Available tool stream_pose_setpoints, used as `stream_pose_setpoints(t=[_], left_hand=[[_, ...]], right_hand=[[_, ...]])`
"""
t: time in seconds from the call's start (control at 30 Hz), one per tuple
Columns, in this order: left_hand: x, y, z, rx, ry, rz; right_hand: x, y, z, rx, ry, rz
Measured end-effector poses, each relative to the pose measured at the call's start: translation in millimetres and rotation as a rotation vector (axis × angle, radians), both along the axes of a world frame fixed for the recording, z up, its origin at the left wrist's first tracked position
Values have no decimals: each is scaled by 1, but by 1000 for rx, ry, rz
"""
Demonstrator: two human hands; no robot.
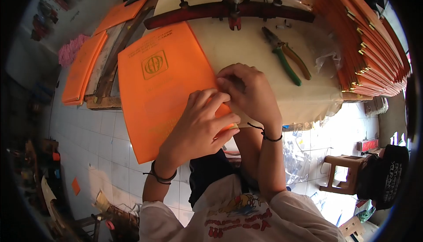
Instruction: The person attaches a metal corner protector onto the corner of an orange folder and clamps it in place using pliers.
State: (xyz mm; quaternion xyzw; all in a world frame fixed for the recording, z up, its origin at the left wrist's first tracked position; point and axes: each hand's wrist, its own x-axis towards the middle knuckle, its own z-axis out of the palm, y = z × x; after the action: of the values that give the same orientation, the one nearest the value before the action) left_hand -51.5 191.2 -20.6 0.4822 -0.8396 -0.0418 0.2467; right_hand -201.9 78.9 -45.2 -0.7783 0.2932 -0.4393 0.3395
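Note:
An orange folder (154,92) with printed text and a square emblem lies partly on the covered bench and juts over its front edge. My left hand (198,121) is closed over the folder's lower right part, its bent fingers at the edge. A small yellowish bit shows by its fingertips. My right hand (251,90) is right beside it, thumb and fingers pinched together at the folder's right edge. What is between those fingers is hidden. A dark cord circles each wrist.
Green-handled pliers (288,59) lie on the bench right of my hands. Above stands a machine with a red bar (198,15). A tall stack of orange folders (357,44) with metal corners is at the right, more folders (86,68) at the left. A stool (339,173) stands on the floor.

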Motion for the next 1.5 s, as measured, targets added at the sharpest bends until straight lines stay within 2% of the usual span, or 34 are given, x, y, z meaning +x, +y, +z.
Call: stream_pose_setpoints(t=[0.23,0.6,0.73,0.77,0.93,1.1,1.3,1.5], left_hand=[[-4,5,8,4,-46,-8],[-15,13,13,-86,-140,58],[-16,22,10,-209,-176,126],[-17,22,12,-255,-173,131],[-19,24,18,-449,-126,164],[-14,29,13,-483,-116,185],[-16,35,19,-485,-63,219],[-30,47,23,-549,-24,260]], right_hand=[[-8,9,8,33,-104,-9],[-18,21,3,-25,-54,-46],[-27,42,2,85,-276,-15],[-31,50,1,120,-346,17],[-42,73,15,264,-265,185],[-39,74,10,390,-258,299],[-47,60,-4,268,-284,447],[-40,58,-13,415,-363,500]])
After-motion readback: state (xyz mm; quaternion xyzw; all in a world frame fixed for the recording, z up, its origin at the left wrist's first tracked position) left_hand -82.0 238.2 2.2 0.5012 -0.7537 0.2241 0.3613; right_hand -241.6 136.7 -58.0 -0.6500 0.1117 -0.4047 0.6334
